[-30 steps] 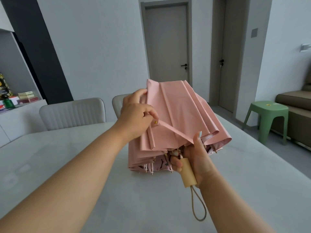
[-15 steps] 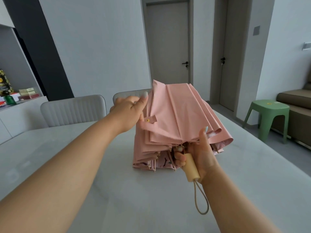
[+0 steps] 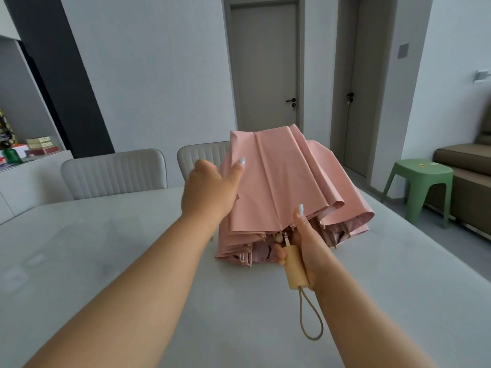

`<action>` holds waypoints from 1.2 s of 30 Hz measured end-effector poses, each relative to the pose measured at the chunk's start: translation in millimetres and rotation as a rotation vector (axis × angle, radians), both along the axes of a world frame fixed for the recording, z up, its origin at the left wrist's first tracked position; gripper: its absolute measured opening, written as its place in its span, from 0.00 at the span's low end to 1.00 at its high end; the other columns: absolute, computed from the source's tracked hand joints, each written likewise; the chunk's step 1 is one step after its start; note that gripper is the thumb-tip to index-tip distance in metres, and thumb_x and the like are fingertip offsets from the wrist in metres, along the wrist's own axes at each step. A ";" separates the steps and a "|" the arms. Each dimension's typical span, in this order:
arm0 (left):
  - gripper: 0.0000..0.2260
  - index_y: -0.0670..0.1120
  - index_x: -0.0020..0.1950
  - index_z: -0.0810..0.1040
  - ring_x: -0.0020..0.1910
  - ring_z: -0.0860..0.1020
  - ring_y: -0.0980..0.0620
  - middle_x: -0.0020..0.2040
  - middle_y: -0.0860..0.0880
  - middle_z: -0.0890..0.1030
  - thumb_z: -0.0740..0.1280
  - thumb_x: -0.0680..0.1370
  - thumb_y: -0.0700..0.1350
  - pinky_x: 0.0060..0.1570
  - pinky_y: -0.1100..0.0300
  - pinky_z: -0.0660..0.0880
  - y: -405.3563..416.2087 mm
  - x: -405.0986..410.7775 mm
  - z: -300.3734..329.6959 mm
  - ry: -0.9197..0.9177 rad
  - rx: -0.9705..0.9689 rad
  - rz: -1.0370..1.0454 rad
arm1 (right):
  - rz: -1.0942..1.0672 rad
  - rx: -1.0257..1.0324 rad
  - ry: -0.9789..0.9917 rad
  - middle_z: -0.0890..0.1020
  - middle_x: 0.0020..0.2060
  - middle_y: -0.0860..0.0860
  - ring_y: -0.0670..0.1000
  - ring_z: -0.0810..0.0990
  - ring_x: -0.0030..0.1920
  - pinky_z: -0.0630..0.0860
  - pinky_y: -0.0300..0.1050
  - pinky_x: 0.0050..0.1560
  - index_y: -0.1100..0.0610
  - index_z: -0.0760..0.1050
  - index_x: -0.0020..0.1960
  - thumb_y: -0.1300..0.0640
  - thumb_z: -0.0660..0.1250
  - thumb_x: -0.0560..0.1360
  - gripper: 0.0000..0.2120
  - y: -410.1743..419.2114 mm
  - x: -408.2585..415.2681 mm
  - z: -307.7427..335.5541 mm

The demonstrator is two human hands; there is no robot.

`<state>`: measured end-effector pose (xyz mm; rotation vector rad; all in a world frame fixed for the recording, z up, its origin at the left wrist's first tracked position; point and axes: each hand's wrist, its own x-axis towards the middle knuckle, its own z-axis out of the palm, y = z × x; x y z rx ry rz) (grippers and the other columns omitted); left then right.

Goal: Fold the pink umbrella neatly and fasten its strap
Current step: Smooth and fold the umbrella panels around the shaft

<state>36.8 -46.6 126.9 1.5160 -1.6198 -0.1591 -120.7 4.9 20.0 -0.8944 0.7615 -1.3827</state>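
You will find nothing readable here; the yellow sticker on the green stool (image 3: 422, 171) is too small to make out; the printing on the boxes (image 3: 39, 145) on the shelf is blurred.

Green stool (image 3: 421, 181), grey chairs (image 3: 114, 172), doors (image 3: 264, 65).

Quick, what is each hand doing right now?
Left hand: open, fingers spread flat against the pink umbrella.
Right hand: closed around the wooden handle.
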 end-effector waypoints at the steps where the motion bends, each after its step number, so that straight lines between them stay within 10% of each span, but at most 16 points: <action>1: 0.30 0.41 0.58 0.72 0.52 0.78 0.43 0.53 0.46 0.78 0.59 0.75 0.68 0.44 0.55 0.71 -1.7 -6.2 -1.6 -0.025 0.022 0.058 | 0.004 -0.006 0.004 0.73 0.34 0.56 0.51 0.70 0.25 0.71 0.43 0.26 0.60 0.71 0.49 0.27 0.74 0.52 0.43 0.3 -0.3 0.1; 9: 0.16 0.40 0.58 0.77 0.50 0.78 0.38 0.49 0.42 0.81 0.55 0.82 0.49 0.42 0.54 0.69 -25.6 -11.6 -3.2 -0.051 0.045 0.059 | 0.068 -0.038 -0.130 0.72 0.32 0.54 0.50 0.68 0.23 0.69 0.42 0.25 0.59 0.75 0.41 0.32 0.71 0.61 0.29 2.1 -3.2 3.9; 17: 0.22 0.47 0.62 0.72 0.49 0.75 0.50 0.52 0.53 0.74 0.67 0.76 0.60 0.47 0.58 0.70 -36.4 -8.4 37.3 0.219 0.005 -0.108 | 0.116 -0.060 -0.022 0.71 0.29 0.57 0.51 0.68 0.23 0.70 0.43 0.27 0.60 0.70 0.39 0.30 0.76 0.53 0.36 0.8 -5.5 -0.5; 22: 0.11 0.49 0.35 0.76 0.40 0.77 0.44 0.36 0.54 0.77 0.69 0.71 0.55 0.49 0.56 0.76 -51.0 -2.8 64.1 0.323 -0.025 -0.128 | 0.142 -0.061 -0.059 0.72 0.29 0.56 0.50 0.68 0.23 0.69 0.43 0.26 0.61 0.71 0.45 0.31 0.77 0.53 0.39 2.1 -3.5 -0.5; 25: 0.11 0.47 0.40 0.72 0.38 0.67 0.50 0.38 0.48 0.70 0.73 0.72 0.49 0.40 0.59 0.66 -51.6 -0.8 77.5 0.523 0.066 -0.233 | 0.160 -0.063 -0.090 0.72 0.30 0.56 0.50 0.69 0.23 0.70 0.42 0.26 0.61 0.70 0.49 0.31 0.76 0.55 0.39 1.1 -3.2 -1.0; 29: 0.09 0.46 0.37 0.76 0.31 0.72 0.53 0.35 0.49 0.76 0.73 0.74 0.40 0.26 0.69 0.69 -48.3 6.8 92.9 0.460 0.105 -0.269 | 0.186 -0.063 -0.114 0.71 0.31 0.56 0.50 0.68 0.23 0.70 0.42 0.26 0.61 0.70 0.48 0.31 0.76 0.56 0.38 0.5 -4.3 -1.5; 36: 0.17 0.49 0.63 0.76 0.61 0.73 0.42 0.62 0.44 0.74 0.64 0.75 0.38 0.60 0.51 0.72 -21.3 1.8 72.0 -0.161 -0.188 -0.040 | 0.159 -0.041 -0.073 0.72 0.31 0.56 0.50 0.69 0.23 0.70 0.42 0.26 0.61 0.71 0.44 0.31 0.77 0.53 0.38 2.2 -2.3 0.2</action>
